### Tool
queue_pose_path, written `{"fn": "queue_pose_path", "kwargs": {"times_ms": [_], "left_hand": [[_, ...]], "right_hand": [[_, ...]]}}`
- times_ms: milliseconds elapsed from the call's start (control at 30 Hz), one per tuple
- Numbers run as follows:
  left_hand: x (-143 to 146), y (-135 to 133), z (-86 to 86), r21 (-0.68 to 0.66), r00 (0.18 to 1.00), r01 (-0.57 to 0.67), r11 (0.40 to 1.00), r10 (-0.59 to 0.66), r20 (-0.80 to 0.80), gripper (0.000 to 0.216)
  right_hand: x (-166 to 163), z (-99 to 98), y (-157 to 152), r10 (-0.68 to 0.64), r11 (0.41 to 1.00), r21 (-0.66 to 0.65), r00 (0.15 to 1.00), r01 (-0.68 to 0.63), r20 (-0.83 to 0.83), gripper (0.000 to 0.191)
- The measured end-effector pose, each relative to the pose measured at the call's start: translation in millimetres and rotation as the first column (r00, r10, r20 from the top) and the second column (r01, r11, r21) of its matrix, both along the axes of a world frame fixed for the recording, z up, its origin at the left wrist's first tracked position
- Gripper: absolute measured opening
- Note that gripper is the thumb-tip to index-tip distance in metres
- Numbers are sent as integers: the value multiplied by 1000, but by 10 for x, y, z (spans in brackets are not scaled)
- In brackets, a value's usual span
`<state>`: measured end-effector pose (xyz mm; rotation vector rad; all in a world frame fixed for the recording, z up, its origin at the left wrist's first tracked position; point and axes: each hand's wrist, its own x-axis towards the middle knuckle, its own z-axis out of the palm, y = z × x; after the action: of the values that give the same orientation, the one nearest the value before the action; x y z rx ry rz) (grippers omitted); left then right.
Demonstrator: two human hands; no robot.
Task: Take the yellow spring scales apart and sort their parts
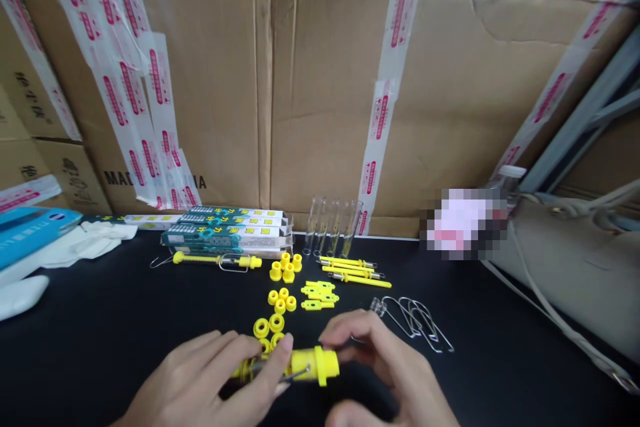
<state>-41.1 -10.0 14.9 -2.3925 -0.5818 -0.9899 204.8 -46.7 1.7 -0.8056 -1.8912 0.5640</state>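
Observation:
My left hand is wrapped around a spring scale, which lies sideways with its yellow cap end pointing right. A metal wire piece shows along its near side; my fingers hide much of its clear tube. Close to the cap end is my right hand, its fingers curved and the thumb well apart from them, with nothing visible between them. Beyond my hands lie several yellow ring caps, small yellow collars, taller yellow plugs and flat yellow tabs. Bent wire hooks rest to the right.
Several clear tubes stand at the back, behind yellow rods with springs. Another spring scale lies before stacked printed boxes. A cardboard wall closes the back. A bag sits right, a blue packet left.

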Motion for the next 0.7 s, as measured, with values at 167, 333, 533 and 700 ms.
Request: {"fn": "queue_pose_path", "kwargs": {"times_ms": [167, 333, 533, 700], "left_hand": [[-19, 24, 0, 174, 991, -25, 984, 47, -124, 42], [18, -7, 17, -50, 999, 14, 999, -15, -31, 37], [33, -49, 19, -78, 998, 46, 996, -50, -46, 33], [26, -15, 13, 24, 999, 7, 1000, -6, -54, 33]], "right_hand": [[-100, -158, 39, -29, 795, -601, 986, -77, -164, 35], [-79, -141, 61, -4, 965, -264, 997, -17, -80, 26], [-21, -31, 4, -38, 984, -177, 998, 29, -47, 27], [-59, -109, 37, -87, 795, -605, 995, 37, -54, 37]]}}
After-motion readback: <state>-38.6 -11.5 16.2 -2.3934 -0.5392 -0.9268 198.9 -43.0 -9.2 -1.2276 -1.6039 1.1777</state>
